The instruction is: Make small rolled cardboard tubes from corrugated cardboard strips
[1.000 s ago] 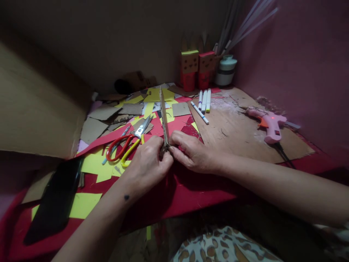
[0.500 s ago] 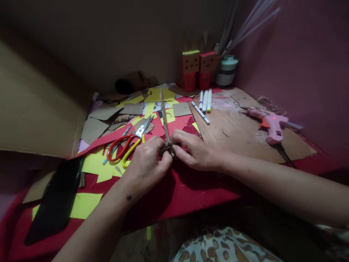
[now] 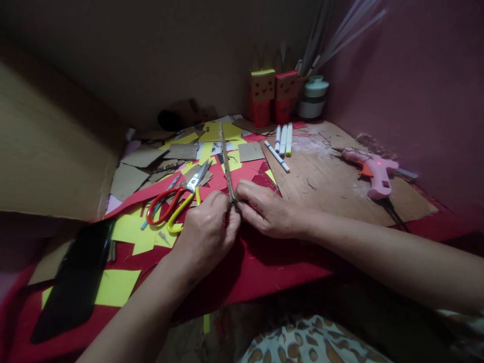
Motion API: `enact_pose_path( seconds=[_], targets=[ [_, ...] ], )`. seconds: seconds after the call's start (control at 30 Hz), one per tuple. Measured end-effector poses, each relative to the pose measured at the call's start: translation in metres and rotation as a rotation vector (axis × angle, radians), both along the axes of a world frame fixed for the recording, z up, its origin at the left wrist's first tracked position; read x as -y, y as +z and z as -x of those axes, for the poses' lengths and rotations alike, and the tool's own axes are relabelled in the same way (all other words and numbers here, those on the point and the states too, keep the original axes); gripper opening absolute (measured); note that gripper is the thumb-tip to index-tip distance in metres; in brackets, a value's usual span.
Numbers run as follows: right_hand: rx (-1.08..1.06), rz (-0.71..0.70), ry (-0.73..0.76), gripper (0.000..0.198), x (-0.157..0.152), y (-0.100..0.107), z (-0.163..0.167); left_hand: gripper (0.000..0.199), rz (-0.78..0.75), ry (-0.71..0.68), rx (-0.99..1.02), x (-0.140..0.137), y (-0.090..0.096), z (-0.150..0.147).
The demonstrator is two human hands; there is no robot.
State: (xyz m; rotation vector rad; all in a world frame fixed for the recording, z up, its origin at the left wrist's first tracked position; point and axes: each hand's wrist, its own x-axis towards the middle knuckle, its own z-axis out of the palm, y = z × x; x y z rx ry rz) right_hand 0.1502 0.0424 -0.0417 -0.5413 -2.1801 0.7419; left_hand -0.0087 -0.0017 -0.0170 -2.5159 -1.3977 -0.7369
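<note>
A long, thin brown strip (image 3: 226, 159), which looks like cardboard seen edge-on, points away from me over the paper scraps. Both hands pinch its near end. My left hand (image 3: 209, 224) is closed on it from the left, fingers curled. From the right, my right hand (image 3: 266, 209) grips the same end, its thumb and fingers pressed together close to the left hand. Just left of my left hand lie scissors (image 3: 177, 201) with one red and one yellow handle, blades slightly apart. What the fingertips do at the strip's end is partly hidden.
A pink glue gun (image 3: 378, 174) with a red light lies on a cardboard sheet (image 3: 321, 194) at right. Several markers (image 3: 283, 140) rest behind my right hand. Two red box-headed figures (image 3: 261, 98) and a jar (image 3: 313, 96) stand at the back. A black flat object (image 3: 73, 282) lies front left.
My left hand has rolled slightly at the wrist, its thumb now turned further down by the strip's near end. The right hand keeps its hold. The whole view has shifted a little.
</note>
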Motion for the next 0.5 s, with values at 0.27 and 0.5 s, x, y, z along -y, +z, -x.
enact_pose_path(
  seconds=[0.27,0.5],
  targets=[
    [-0.023,0.022,-0.012,0.017,-0.0007,0.0007,-0.001,0.02,0.047,-0.02,0.076,-0.0016,0.0015,-0.0018],
    [-0.028,0.025,-0.022,0.018,-0.0014,0.0004,-0.0017,0.019,0.081,-0.015,0.092,-0.0006,0.0024,-0.0007]
  ],
)
